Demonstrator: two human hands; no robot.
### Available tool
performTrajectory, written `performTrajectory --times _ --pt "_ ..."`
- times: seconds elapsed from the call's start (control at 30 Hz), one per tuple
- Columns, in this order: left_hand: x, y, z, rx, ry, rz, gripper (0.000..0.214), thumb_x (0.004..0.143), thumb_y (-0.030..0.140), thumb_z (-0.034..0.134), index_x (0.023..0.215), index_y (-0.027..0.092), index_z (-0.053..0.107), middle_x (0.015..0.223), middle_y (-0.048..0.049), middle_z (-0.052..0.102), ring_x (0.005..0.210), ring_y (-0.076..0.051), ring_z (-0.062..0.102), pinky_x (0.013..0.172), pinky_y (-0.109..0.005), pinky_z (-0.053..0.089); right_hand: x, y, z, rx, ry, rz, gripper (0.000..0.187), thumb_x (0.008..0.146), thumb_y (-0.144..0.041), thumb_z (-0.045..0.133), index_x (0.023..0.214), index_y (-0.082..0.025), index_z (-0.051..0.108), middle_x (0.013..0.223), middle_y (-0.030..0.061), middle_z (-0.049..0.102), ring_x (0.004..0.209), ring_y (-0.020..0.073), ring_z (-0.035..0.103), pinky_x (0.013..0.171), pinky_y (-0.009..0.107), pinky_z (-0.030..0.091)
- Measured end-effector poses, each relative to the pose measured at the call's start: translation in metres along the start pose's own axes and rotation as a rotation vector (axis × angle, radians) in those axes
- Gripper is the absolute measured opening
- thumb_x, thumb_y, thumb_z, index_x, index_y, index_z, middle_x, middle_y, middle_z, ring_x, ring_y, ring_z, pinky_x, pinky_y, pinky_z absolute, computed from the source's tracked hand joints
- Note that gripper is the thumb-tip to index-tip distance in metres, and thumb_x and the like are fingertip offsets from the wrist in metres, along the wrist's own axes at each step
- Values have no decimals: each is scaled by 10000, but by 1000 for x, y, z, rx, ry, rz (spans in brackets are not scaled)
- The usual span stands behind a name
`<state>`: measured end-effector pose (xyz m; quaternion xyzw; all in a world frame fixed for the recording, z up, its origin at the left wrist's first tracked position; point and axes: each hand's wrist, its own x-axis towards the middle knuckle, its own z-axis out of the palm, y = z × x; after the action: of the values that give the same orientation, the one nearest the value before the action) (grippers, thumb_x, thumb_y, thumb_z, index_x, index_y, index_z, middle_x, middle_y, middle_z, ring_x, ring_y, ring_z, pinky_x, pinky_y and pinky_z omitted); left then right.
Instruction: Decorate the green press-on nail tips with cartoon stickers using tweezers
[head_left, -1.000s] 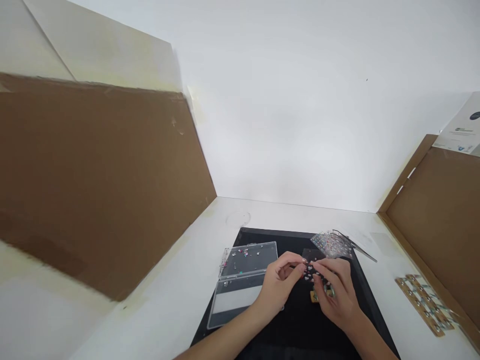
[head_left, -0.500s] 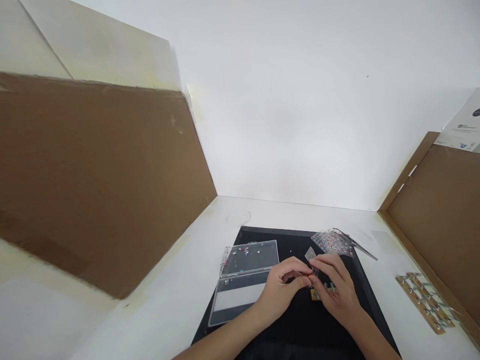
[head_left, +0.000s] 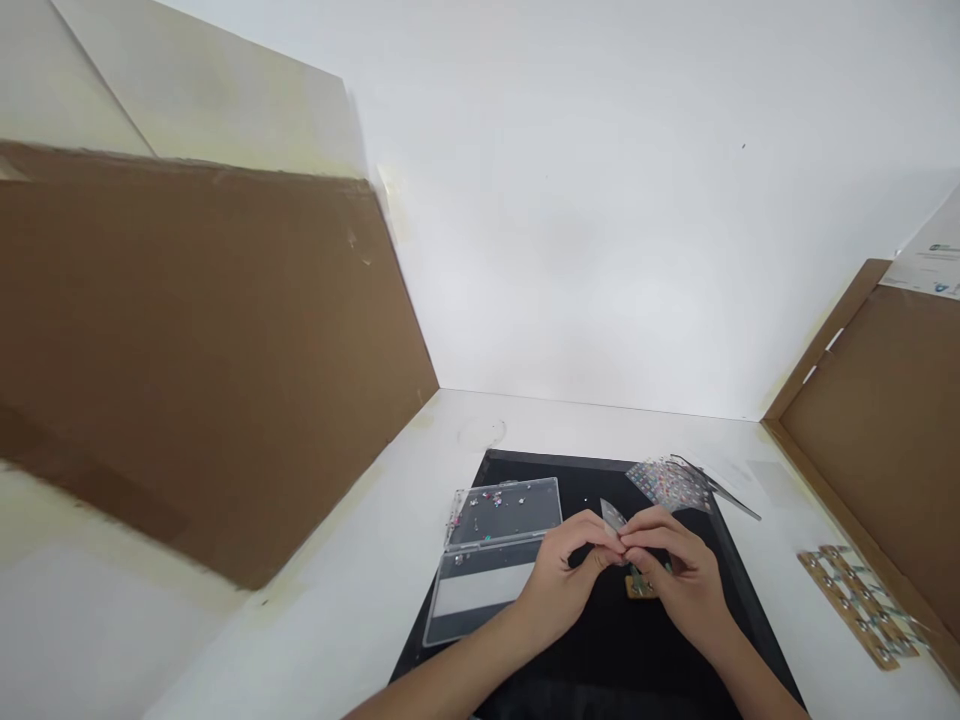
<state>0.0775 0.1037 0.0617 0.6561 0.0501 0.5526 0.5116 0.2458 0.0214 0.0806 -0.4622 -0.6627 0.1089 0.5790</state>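
Observation:
My left hand and my right hand meet over the black mat, fingertips pressed together. Between them they pinch a small, clear-greyish piece of plastic sheet, whose upper corner sticks up above the fingers. Its lower part is hidden behind the fingertips. Just below the hands lies a small brown wooden piece with greenish bits on it, partly covered by my right hand. To the left, a clear hinged plastic case lies open, with small coloured gems scattered in its far half.
The black mat lies on a white table. A sheet of multicoloured gems and a pair of tweezers rest at its far right corner. Brown strips with metallic pieces lie at right. Cardboard panels stand at both sides.
My hands have drawn closer together at the fingertips, and the plastic sheet has turned and shifted slightly left. More of the wooden piece below shows. The view has shifted slightly.

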Motion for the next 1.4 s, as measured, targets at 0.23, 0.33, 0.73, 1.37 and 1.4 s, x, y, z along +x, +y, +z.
performTrajectory --times 0.23,0.33,0.73,1.37,1.4 --pt "-1 -3 -1 47 89 -96 228 1082 379 755 951 199 801 890 -33 741 848 -91 719 798 -140 573 -7 12 -8 137 59 225 256 1013 -485 800 930 -243 812 963 71 769 931 194 749 819 335 654" --pt "-1 -16 -5 53 244 -222 411 1063 583 745 988 179 762 920 -55 742 840 -116 727 779 -177 589 -14 24 -12 204 59 317 313 1043 -498 767 1010 -187 750 1026 46 750 948 168 729 856 349 652" --pt "-9 -56 -28 439 264 -237 433 1020 348 713 1442 263 666 1571 -192 564 1509 -372 531 1199 -646 440 -22 36 -12 526 12 541 420 1063 -579 713 1210 -186 711 1043 35 718 877 151 687 814 343 629" --pt "5 27 0 209 -203 353 180 1086 175 724 1253 218 672 1029 -85 833 897 -191 829 853 -297 660 -9 -1 -7 595 -396 734 839 727 -810 927 1366 -294 756 1234 119 758 1148 258 726 1003 401 619" --pt "5 28 -1 205 -193 352 126 1096 180 710 1216 209 686 1030 -91 834 886 -192 830 836 -292 664 -9 -1 -8 600 -407 736 847 725 -815 925 1372 -297 753 1211 112 754 1109 246 726 970 387 624"
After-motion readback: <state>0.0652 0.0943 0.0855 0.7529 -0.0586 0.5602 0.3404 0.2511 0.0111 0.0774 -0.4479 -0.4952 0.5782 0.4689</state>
